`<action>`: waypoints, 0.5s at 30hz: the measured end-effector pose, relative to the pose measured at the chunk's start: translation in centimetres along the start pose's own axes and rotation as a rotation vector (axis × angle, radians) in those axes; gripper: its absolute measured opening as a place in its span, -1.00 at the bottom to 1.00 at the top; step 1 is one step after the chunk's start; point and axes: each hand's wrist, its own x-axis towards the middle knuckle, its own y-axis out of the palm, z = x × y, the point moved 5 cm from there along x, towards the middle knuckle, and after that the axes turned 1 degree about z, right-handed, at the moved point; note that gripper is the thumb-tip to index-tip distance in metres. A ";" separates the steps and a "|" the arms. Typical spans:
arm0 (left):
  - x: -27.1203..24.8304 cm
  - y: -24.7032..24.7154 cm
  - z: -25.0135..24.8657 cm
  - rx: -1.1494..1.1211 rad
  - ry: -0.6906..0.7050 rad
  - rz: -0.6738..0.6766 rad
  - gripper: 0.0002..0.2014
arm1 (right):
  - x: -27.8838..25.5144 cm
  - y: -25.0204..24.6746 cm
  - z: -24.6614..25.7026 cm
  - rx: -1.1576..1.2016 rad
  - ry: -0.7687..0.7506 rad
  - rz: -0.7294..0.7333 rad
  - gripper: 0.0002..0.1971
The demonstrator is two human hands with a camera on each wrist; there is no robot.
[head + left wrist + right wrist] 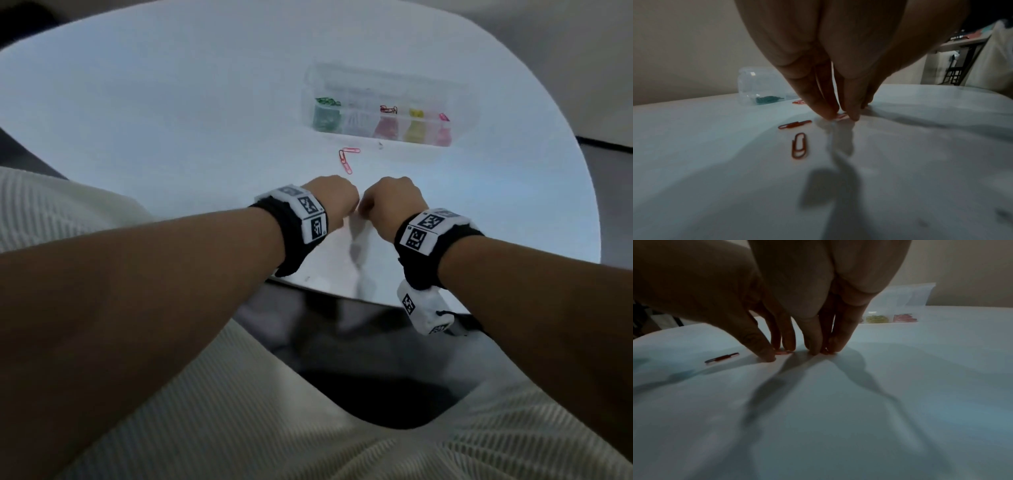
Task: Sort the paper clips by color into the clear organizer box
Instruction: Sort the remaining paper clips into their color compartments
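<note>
Both hands (356, 202) near counter's (171, 102) front edge, fingers (824, 112) pinching pink clip (841, 115); slide nail under, lift w/o flicking.

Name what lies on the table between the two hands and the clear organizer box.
In the head view, two red paper clips lie on the white table between the hands and the organizer box; otherwise that stretch looks bare.

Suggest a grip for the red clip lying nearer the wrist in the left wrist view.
Probably pinch the red clip across its two long sides, coming straight down. It lies flat on the white table, apart from the other red clip, so there is no edge to get under; fingertips would need to lift one rounded end first.
</note>
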 end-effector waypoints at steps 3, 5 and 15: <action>0.1 0.3 -0.3 0.015 -0.037 0.060 -0.70 | 0.2 0.1 -1.0 0.065 0.033 -0.016 -0.77; -0.1 0.6 -0.9 0.030 -0.041 0.081 -0.67 | 0.2 0.3 -1.6 0.115 0.073 -0.014 -0.78; -2.1 -3.6 5.7 -0.646 -0.416 -0.309 -0.81 | -0.9 1.4 -4.5 1.195 0.416 -0.130 -0.70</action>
